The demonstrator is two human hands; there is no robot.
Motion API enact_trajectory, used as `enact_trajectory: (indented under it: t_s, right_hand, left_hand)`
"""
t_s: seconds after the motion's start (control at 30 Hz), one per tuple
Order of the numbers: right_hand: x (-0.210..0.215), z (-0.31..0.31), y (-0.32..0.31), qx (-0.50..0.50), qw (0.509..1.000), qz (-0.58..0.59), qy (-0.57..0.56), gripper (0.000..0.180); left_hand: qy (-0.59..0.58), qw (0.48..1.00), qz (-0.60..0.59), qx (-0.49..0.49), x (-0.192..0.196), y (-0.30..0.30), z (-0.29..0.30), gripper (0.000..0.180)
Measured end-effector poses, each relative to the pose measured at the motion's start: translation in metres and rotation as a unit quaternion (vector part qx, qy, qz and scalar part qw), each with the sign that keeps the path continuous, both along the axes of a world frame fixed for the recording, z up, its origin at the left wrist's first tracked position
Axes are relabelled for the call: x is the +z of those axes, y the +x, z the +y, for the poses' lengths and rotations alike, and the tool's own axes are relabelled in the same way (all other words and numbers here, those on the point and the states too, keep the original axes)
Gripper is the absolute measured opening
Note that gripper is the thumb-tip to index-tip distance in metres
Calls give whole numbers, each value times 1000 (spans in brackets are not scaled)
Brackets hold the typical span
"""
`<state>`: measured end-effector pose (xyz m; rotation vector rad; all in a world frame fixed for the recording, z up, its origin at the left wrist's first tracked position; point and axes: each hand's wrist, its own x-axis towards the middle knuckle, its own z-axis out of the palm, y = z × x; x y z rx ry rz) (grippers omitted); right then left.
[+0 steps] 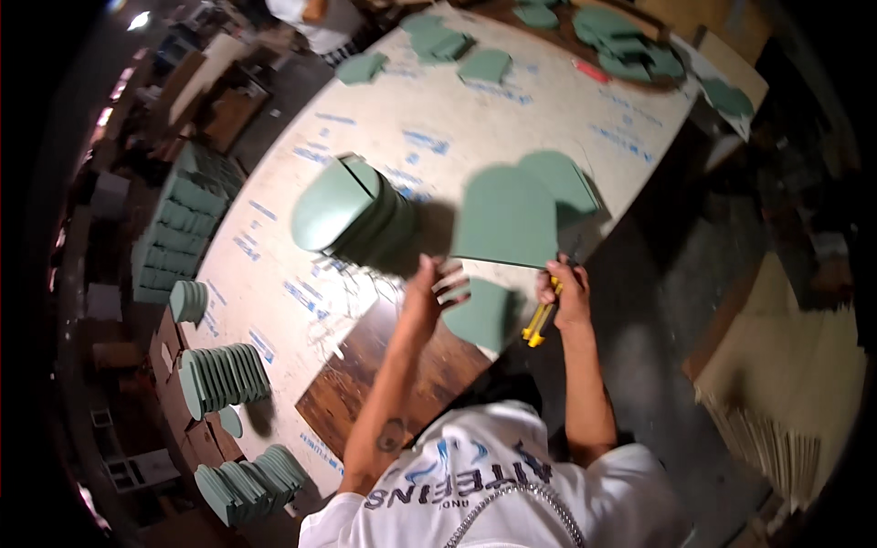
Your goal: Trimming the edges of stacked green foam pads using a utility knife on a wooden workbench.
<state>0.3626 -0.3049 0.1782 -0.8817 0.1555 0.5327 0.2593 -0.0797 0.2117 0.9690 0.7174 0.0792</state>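
A flat green panel [505, 216] with one rounded end is tilted above the table in front of me. My right hand [572, 290] is closed round a yellow and black utility knife [539, 326], its fingers also at the panel's lower right corner. Just below the panel's lower left corner is my left hand [433, 290], its fingers apart and holding nothing. Partly behind the raised panel lies another rounded green piece [574, 187]. One more green piece [481, 312] rests between my hands near the table's edge. A stack of green panels [336, 208] stands left of the raised one.
The pale table [274, 265] carries blue print and a brown wooden board [365, 365]. Rows of green pieces [224, 376] line its left edge; loose ones [484, 67] lie at the far end. Flat cardboard [776, 384] is stacked at right. Another person [320, 23] stands beyond the table.
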Motion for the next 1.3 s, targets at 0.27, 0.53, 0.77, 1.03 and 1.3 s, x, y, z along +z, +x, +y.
enact_trajectory:
  t_s: [0.27, 0.53, 0.77, 1.03, 1.3]
  right_hand:
    - [141, -20, -48, 139, 956, -257, -24, 31]
    - [162, -16, -56, 104, 928, -354, 59, 35]
    - [158, -7, -69, 120, 938, -317, 67, 38]
    - [160, 8, -78, 148, 952, -245, 108, 43]
    - [163, 16, -79, 149, 946, -272, 91, 43]
  left_hand:
    - [451, 834, -316, -43, 124, -63, 11, 35]
    - [379, 880, -280, -62, 147, -82, 0, 36]
    - [208, 935, -283, -45, 160, -80, -10, 34]
    - [58, 975, -212, 32, 147, -99, 0, 38]
    - [-6, 979, -189, 80, 162, -109, -2, 37]
